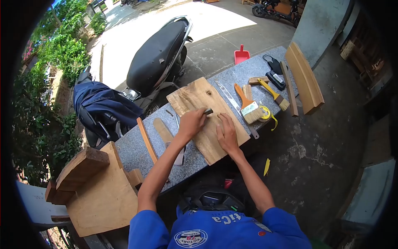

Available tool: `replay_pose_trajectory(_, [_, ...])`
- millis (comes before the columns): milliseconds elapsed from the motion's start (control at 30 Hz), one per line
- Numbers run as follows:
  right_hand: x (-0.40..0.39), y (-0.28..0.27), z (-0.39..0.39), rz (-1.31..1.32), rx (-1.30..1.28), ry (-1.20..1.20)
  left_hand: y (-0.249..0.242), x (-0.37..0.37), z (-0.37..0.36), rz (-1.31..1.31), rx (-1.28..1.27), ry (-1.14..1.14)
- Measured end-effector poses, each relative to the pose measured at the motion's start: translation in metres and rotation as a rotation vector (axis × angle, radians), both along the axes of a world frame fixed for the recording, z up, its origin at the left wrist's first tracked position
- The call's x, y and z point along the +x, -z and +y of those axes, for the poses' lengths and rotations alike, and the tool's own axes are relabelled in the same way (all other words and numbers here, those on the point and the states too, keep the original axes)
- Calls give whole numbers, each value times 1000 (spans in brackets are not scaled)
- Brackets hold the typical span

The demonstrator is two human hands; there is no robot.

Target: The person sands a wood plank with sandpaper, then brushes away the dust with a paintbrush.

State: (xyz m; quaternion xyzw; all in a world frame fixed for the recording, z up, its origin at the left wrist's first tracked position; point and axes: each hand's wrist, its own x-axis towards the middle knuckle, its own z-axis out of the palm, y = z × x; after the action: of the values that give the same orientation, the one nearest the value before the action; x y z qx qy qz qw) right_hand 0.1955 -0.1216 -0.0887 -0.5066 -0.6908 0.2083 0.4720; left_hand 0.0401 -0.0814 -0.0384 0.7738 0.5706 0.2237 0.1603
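Observation:
A wide wooden board [199,97] with a dark knot lies at a slant across the grey speckled table. My left hand [193,123] is closed around a small dark block, whose end sticks out at the fingertips over the board's middle. Just to its right, my right hand [227,135] rests on the board with its fingers apart and nothing in them. Right of the board are a metal ruler [228,94], an orange-handled brush [247,106] and a yellow tape measure [264,112].
The speckled table [128,147] also bears a thin wood strip [147,139], a yellow-handled brush [275,95] and a black device [276,79]. Curved wood pieces [304,79] stand at the right end. A motorbike [155,58] is behind; a plywood sheet [101,199] lies left.

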Motion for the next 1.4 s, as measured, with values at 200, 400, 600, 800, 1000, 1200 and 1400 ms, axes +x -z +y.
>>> replay_pose_trajectory(200, [37, -24, -25, -11, 110, -51, -51, -47, 17, 217, 170, -310])
replay_pose_trajectory(400, [81, -42, 38, -485, 203, 430, -58, -103, 0, 381, -185, -201])
replay_pose_trajectory(600, [90, -35, 67, -712, -183, 297, -35, -179, -30, 514, -729, -60])
replay_pose_trajectory(800, [83, -33, 76, -267, -197, 159, -36, -160, -19, 498, -222, -137])
replay_pose_trajectory(1000, [50, -79, 3, 199, -149, 12, 8, -106, 43, 146, 145, -85])
replay_pose_trajectory(1200, [47, -27, -41, -75, -125, 51, 61, -19, 55, 181, 197, -215])
replay_pose_trajectory(1400, [22, -59, -68, 133, -274, -188, 70, -10, 40, 150, 292, -303])
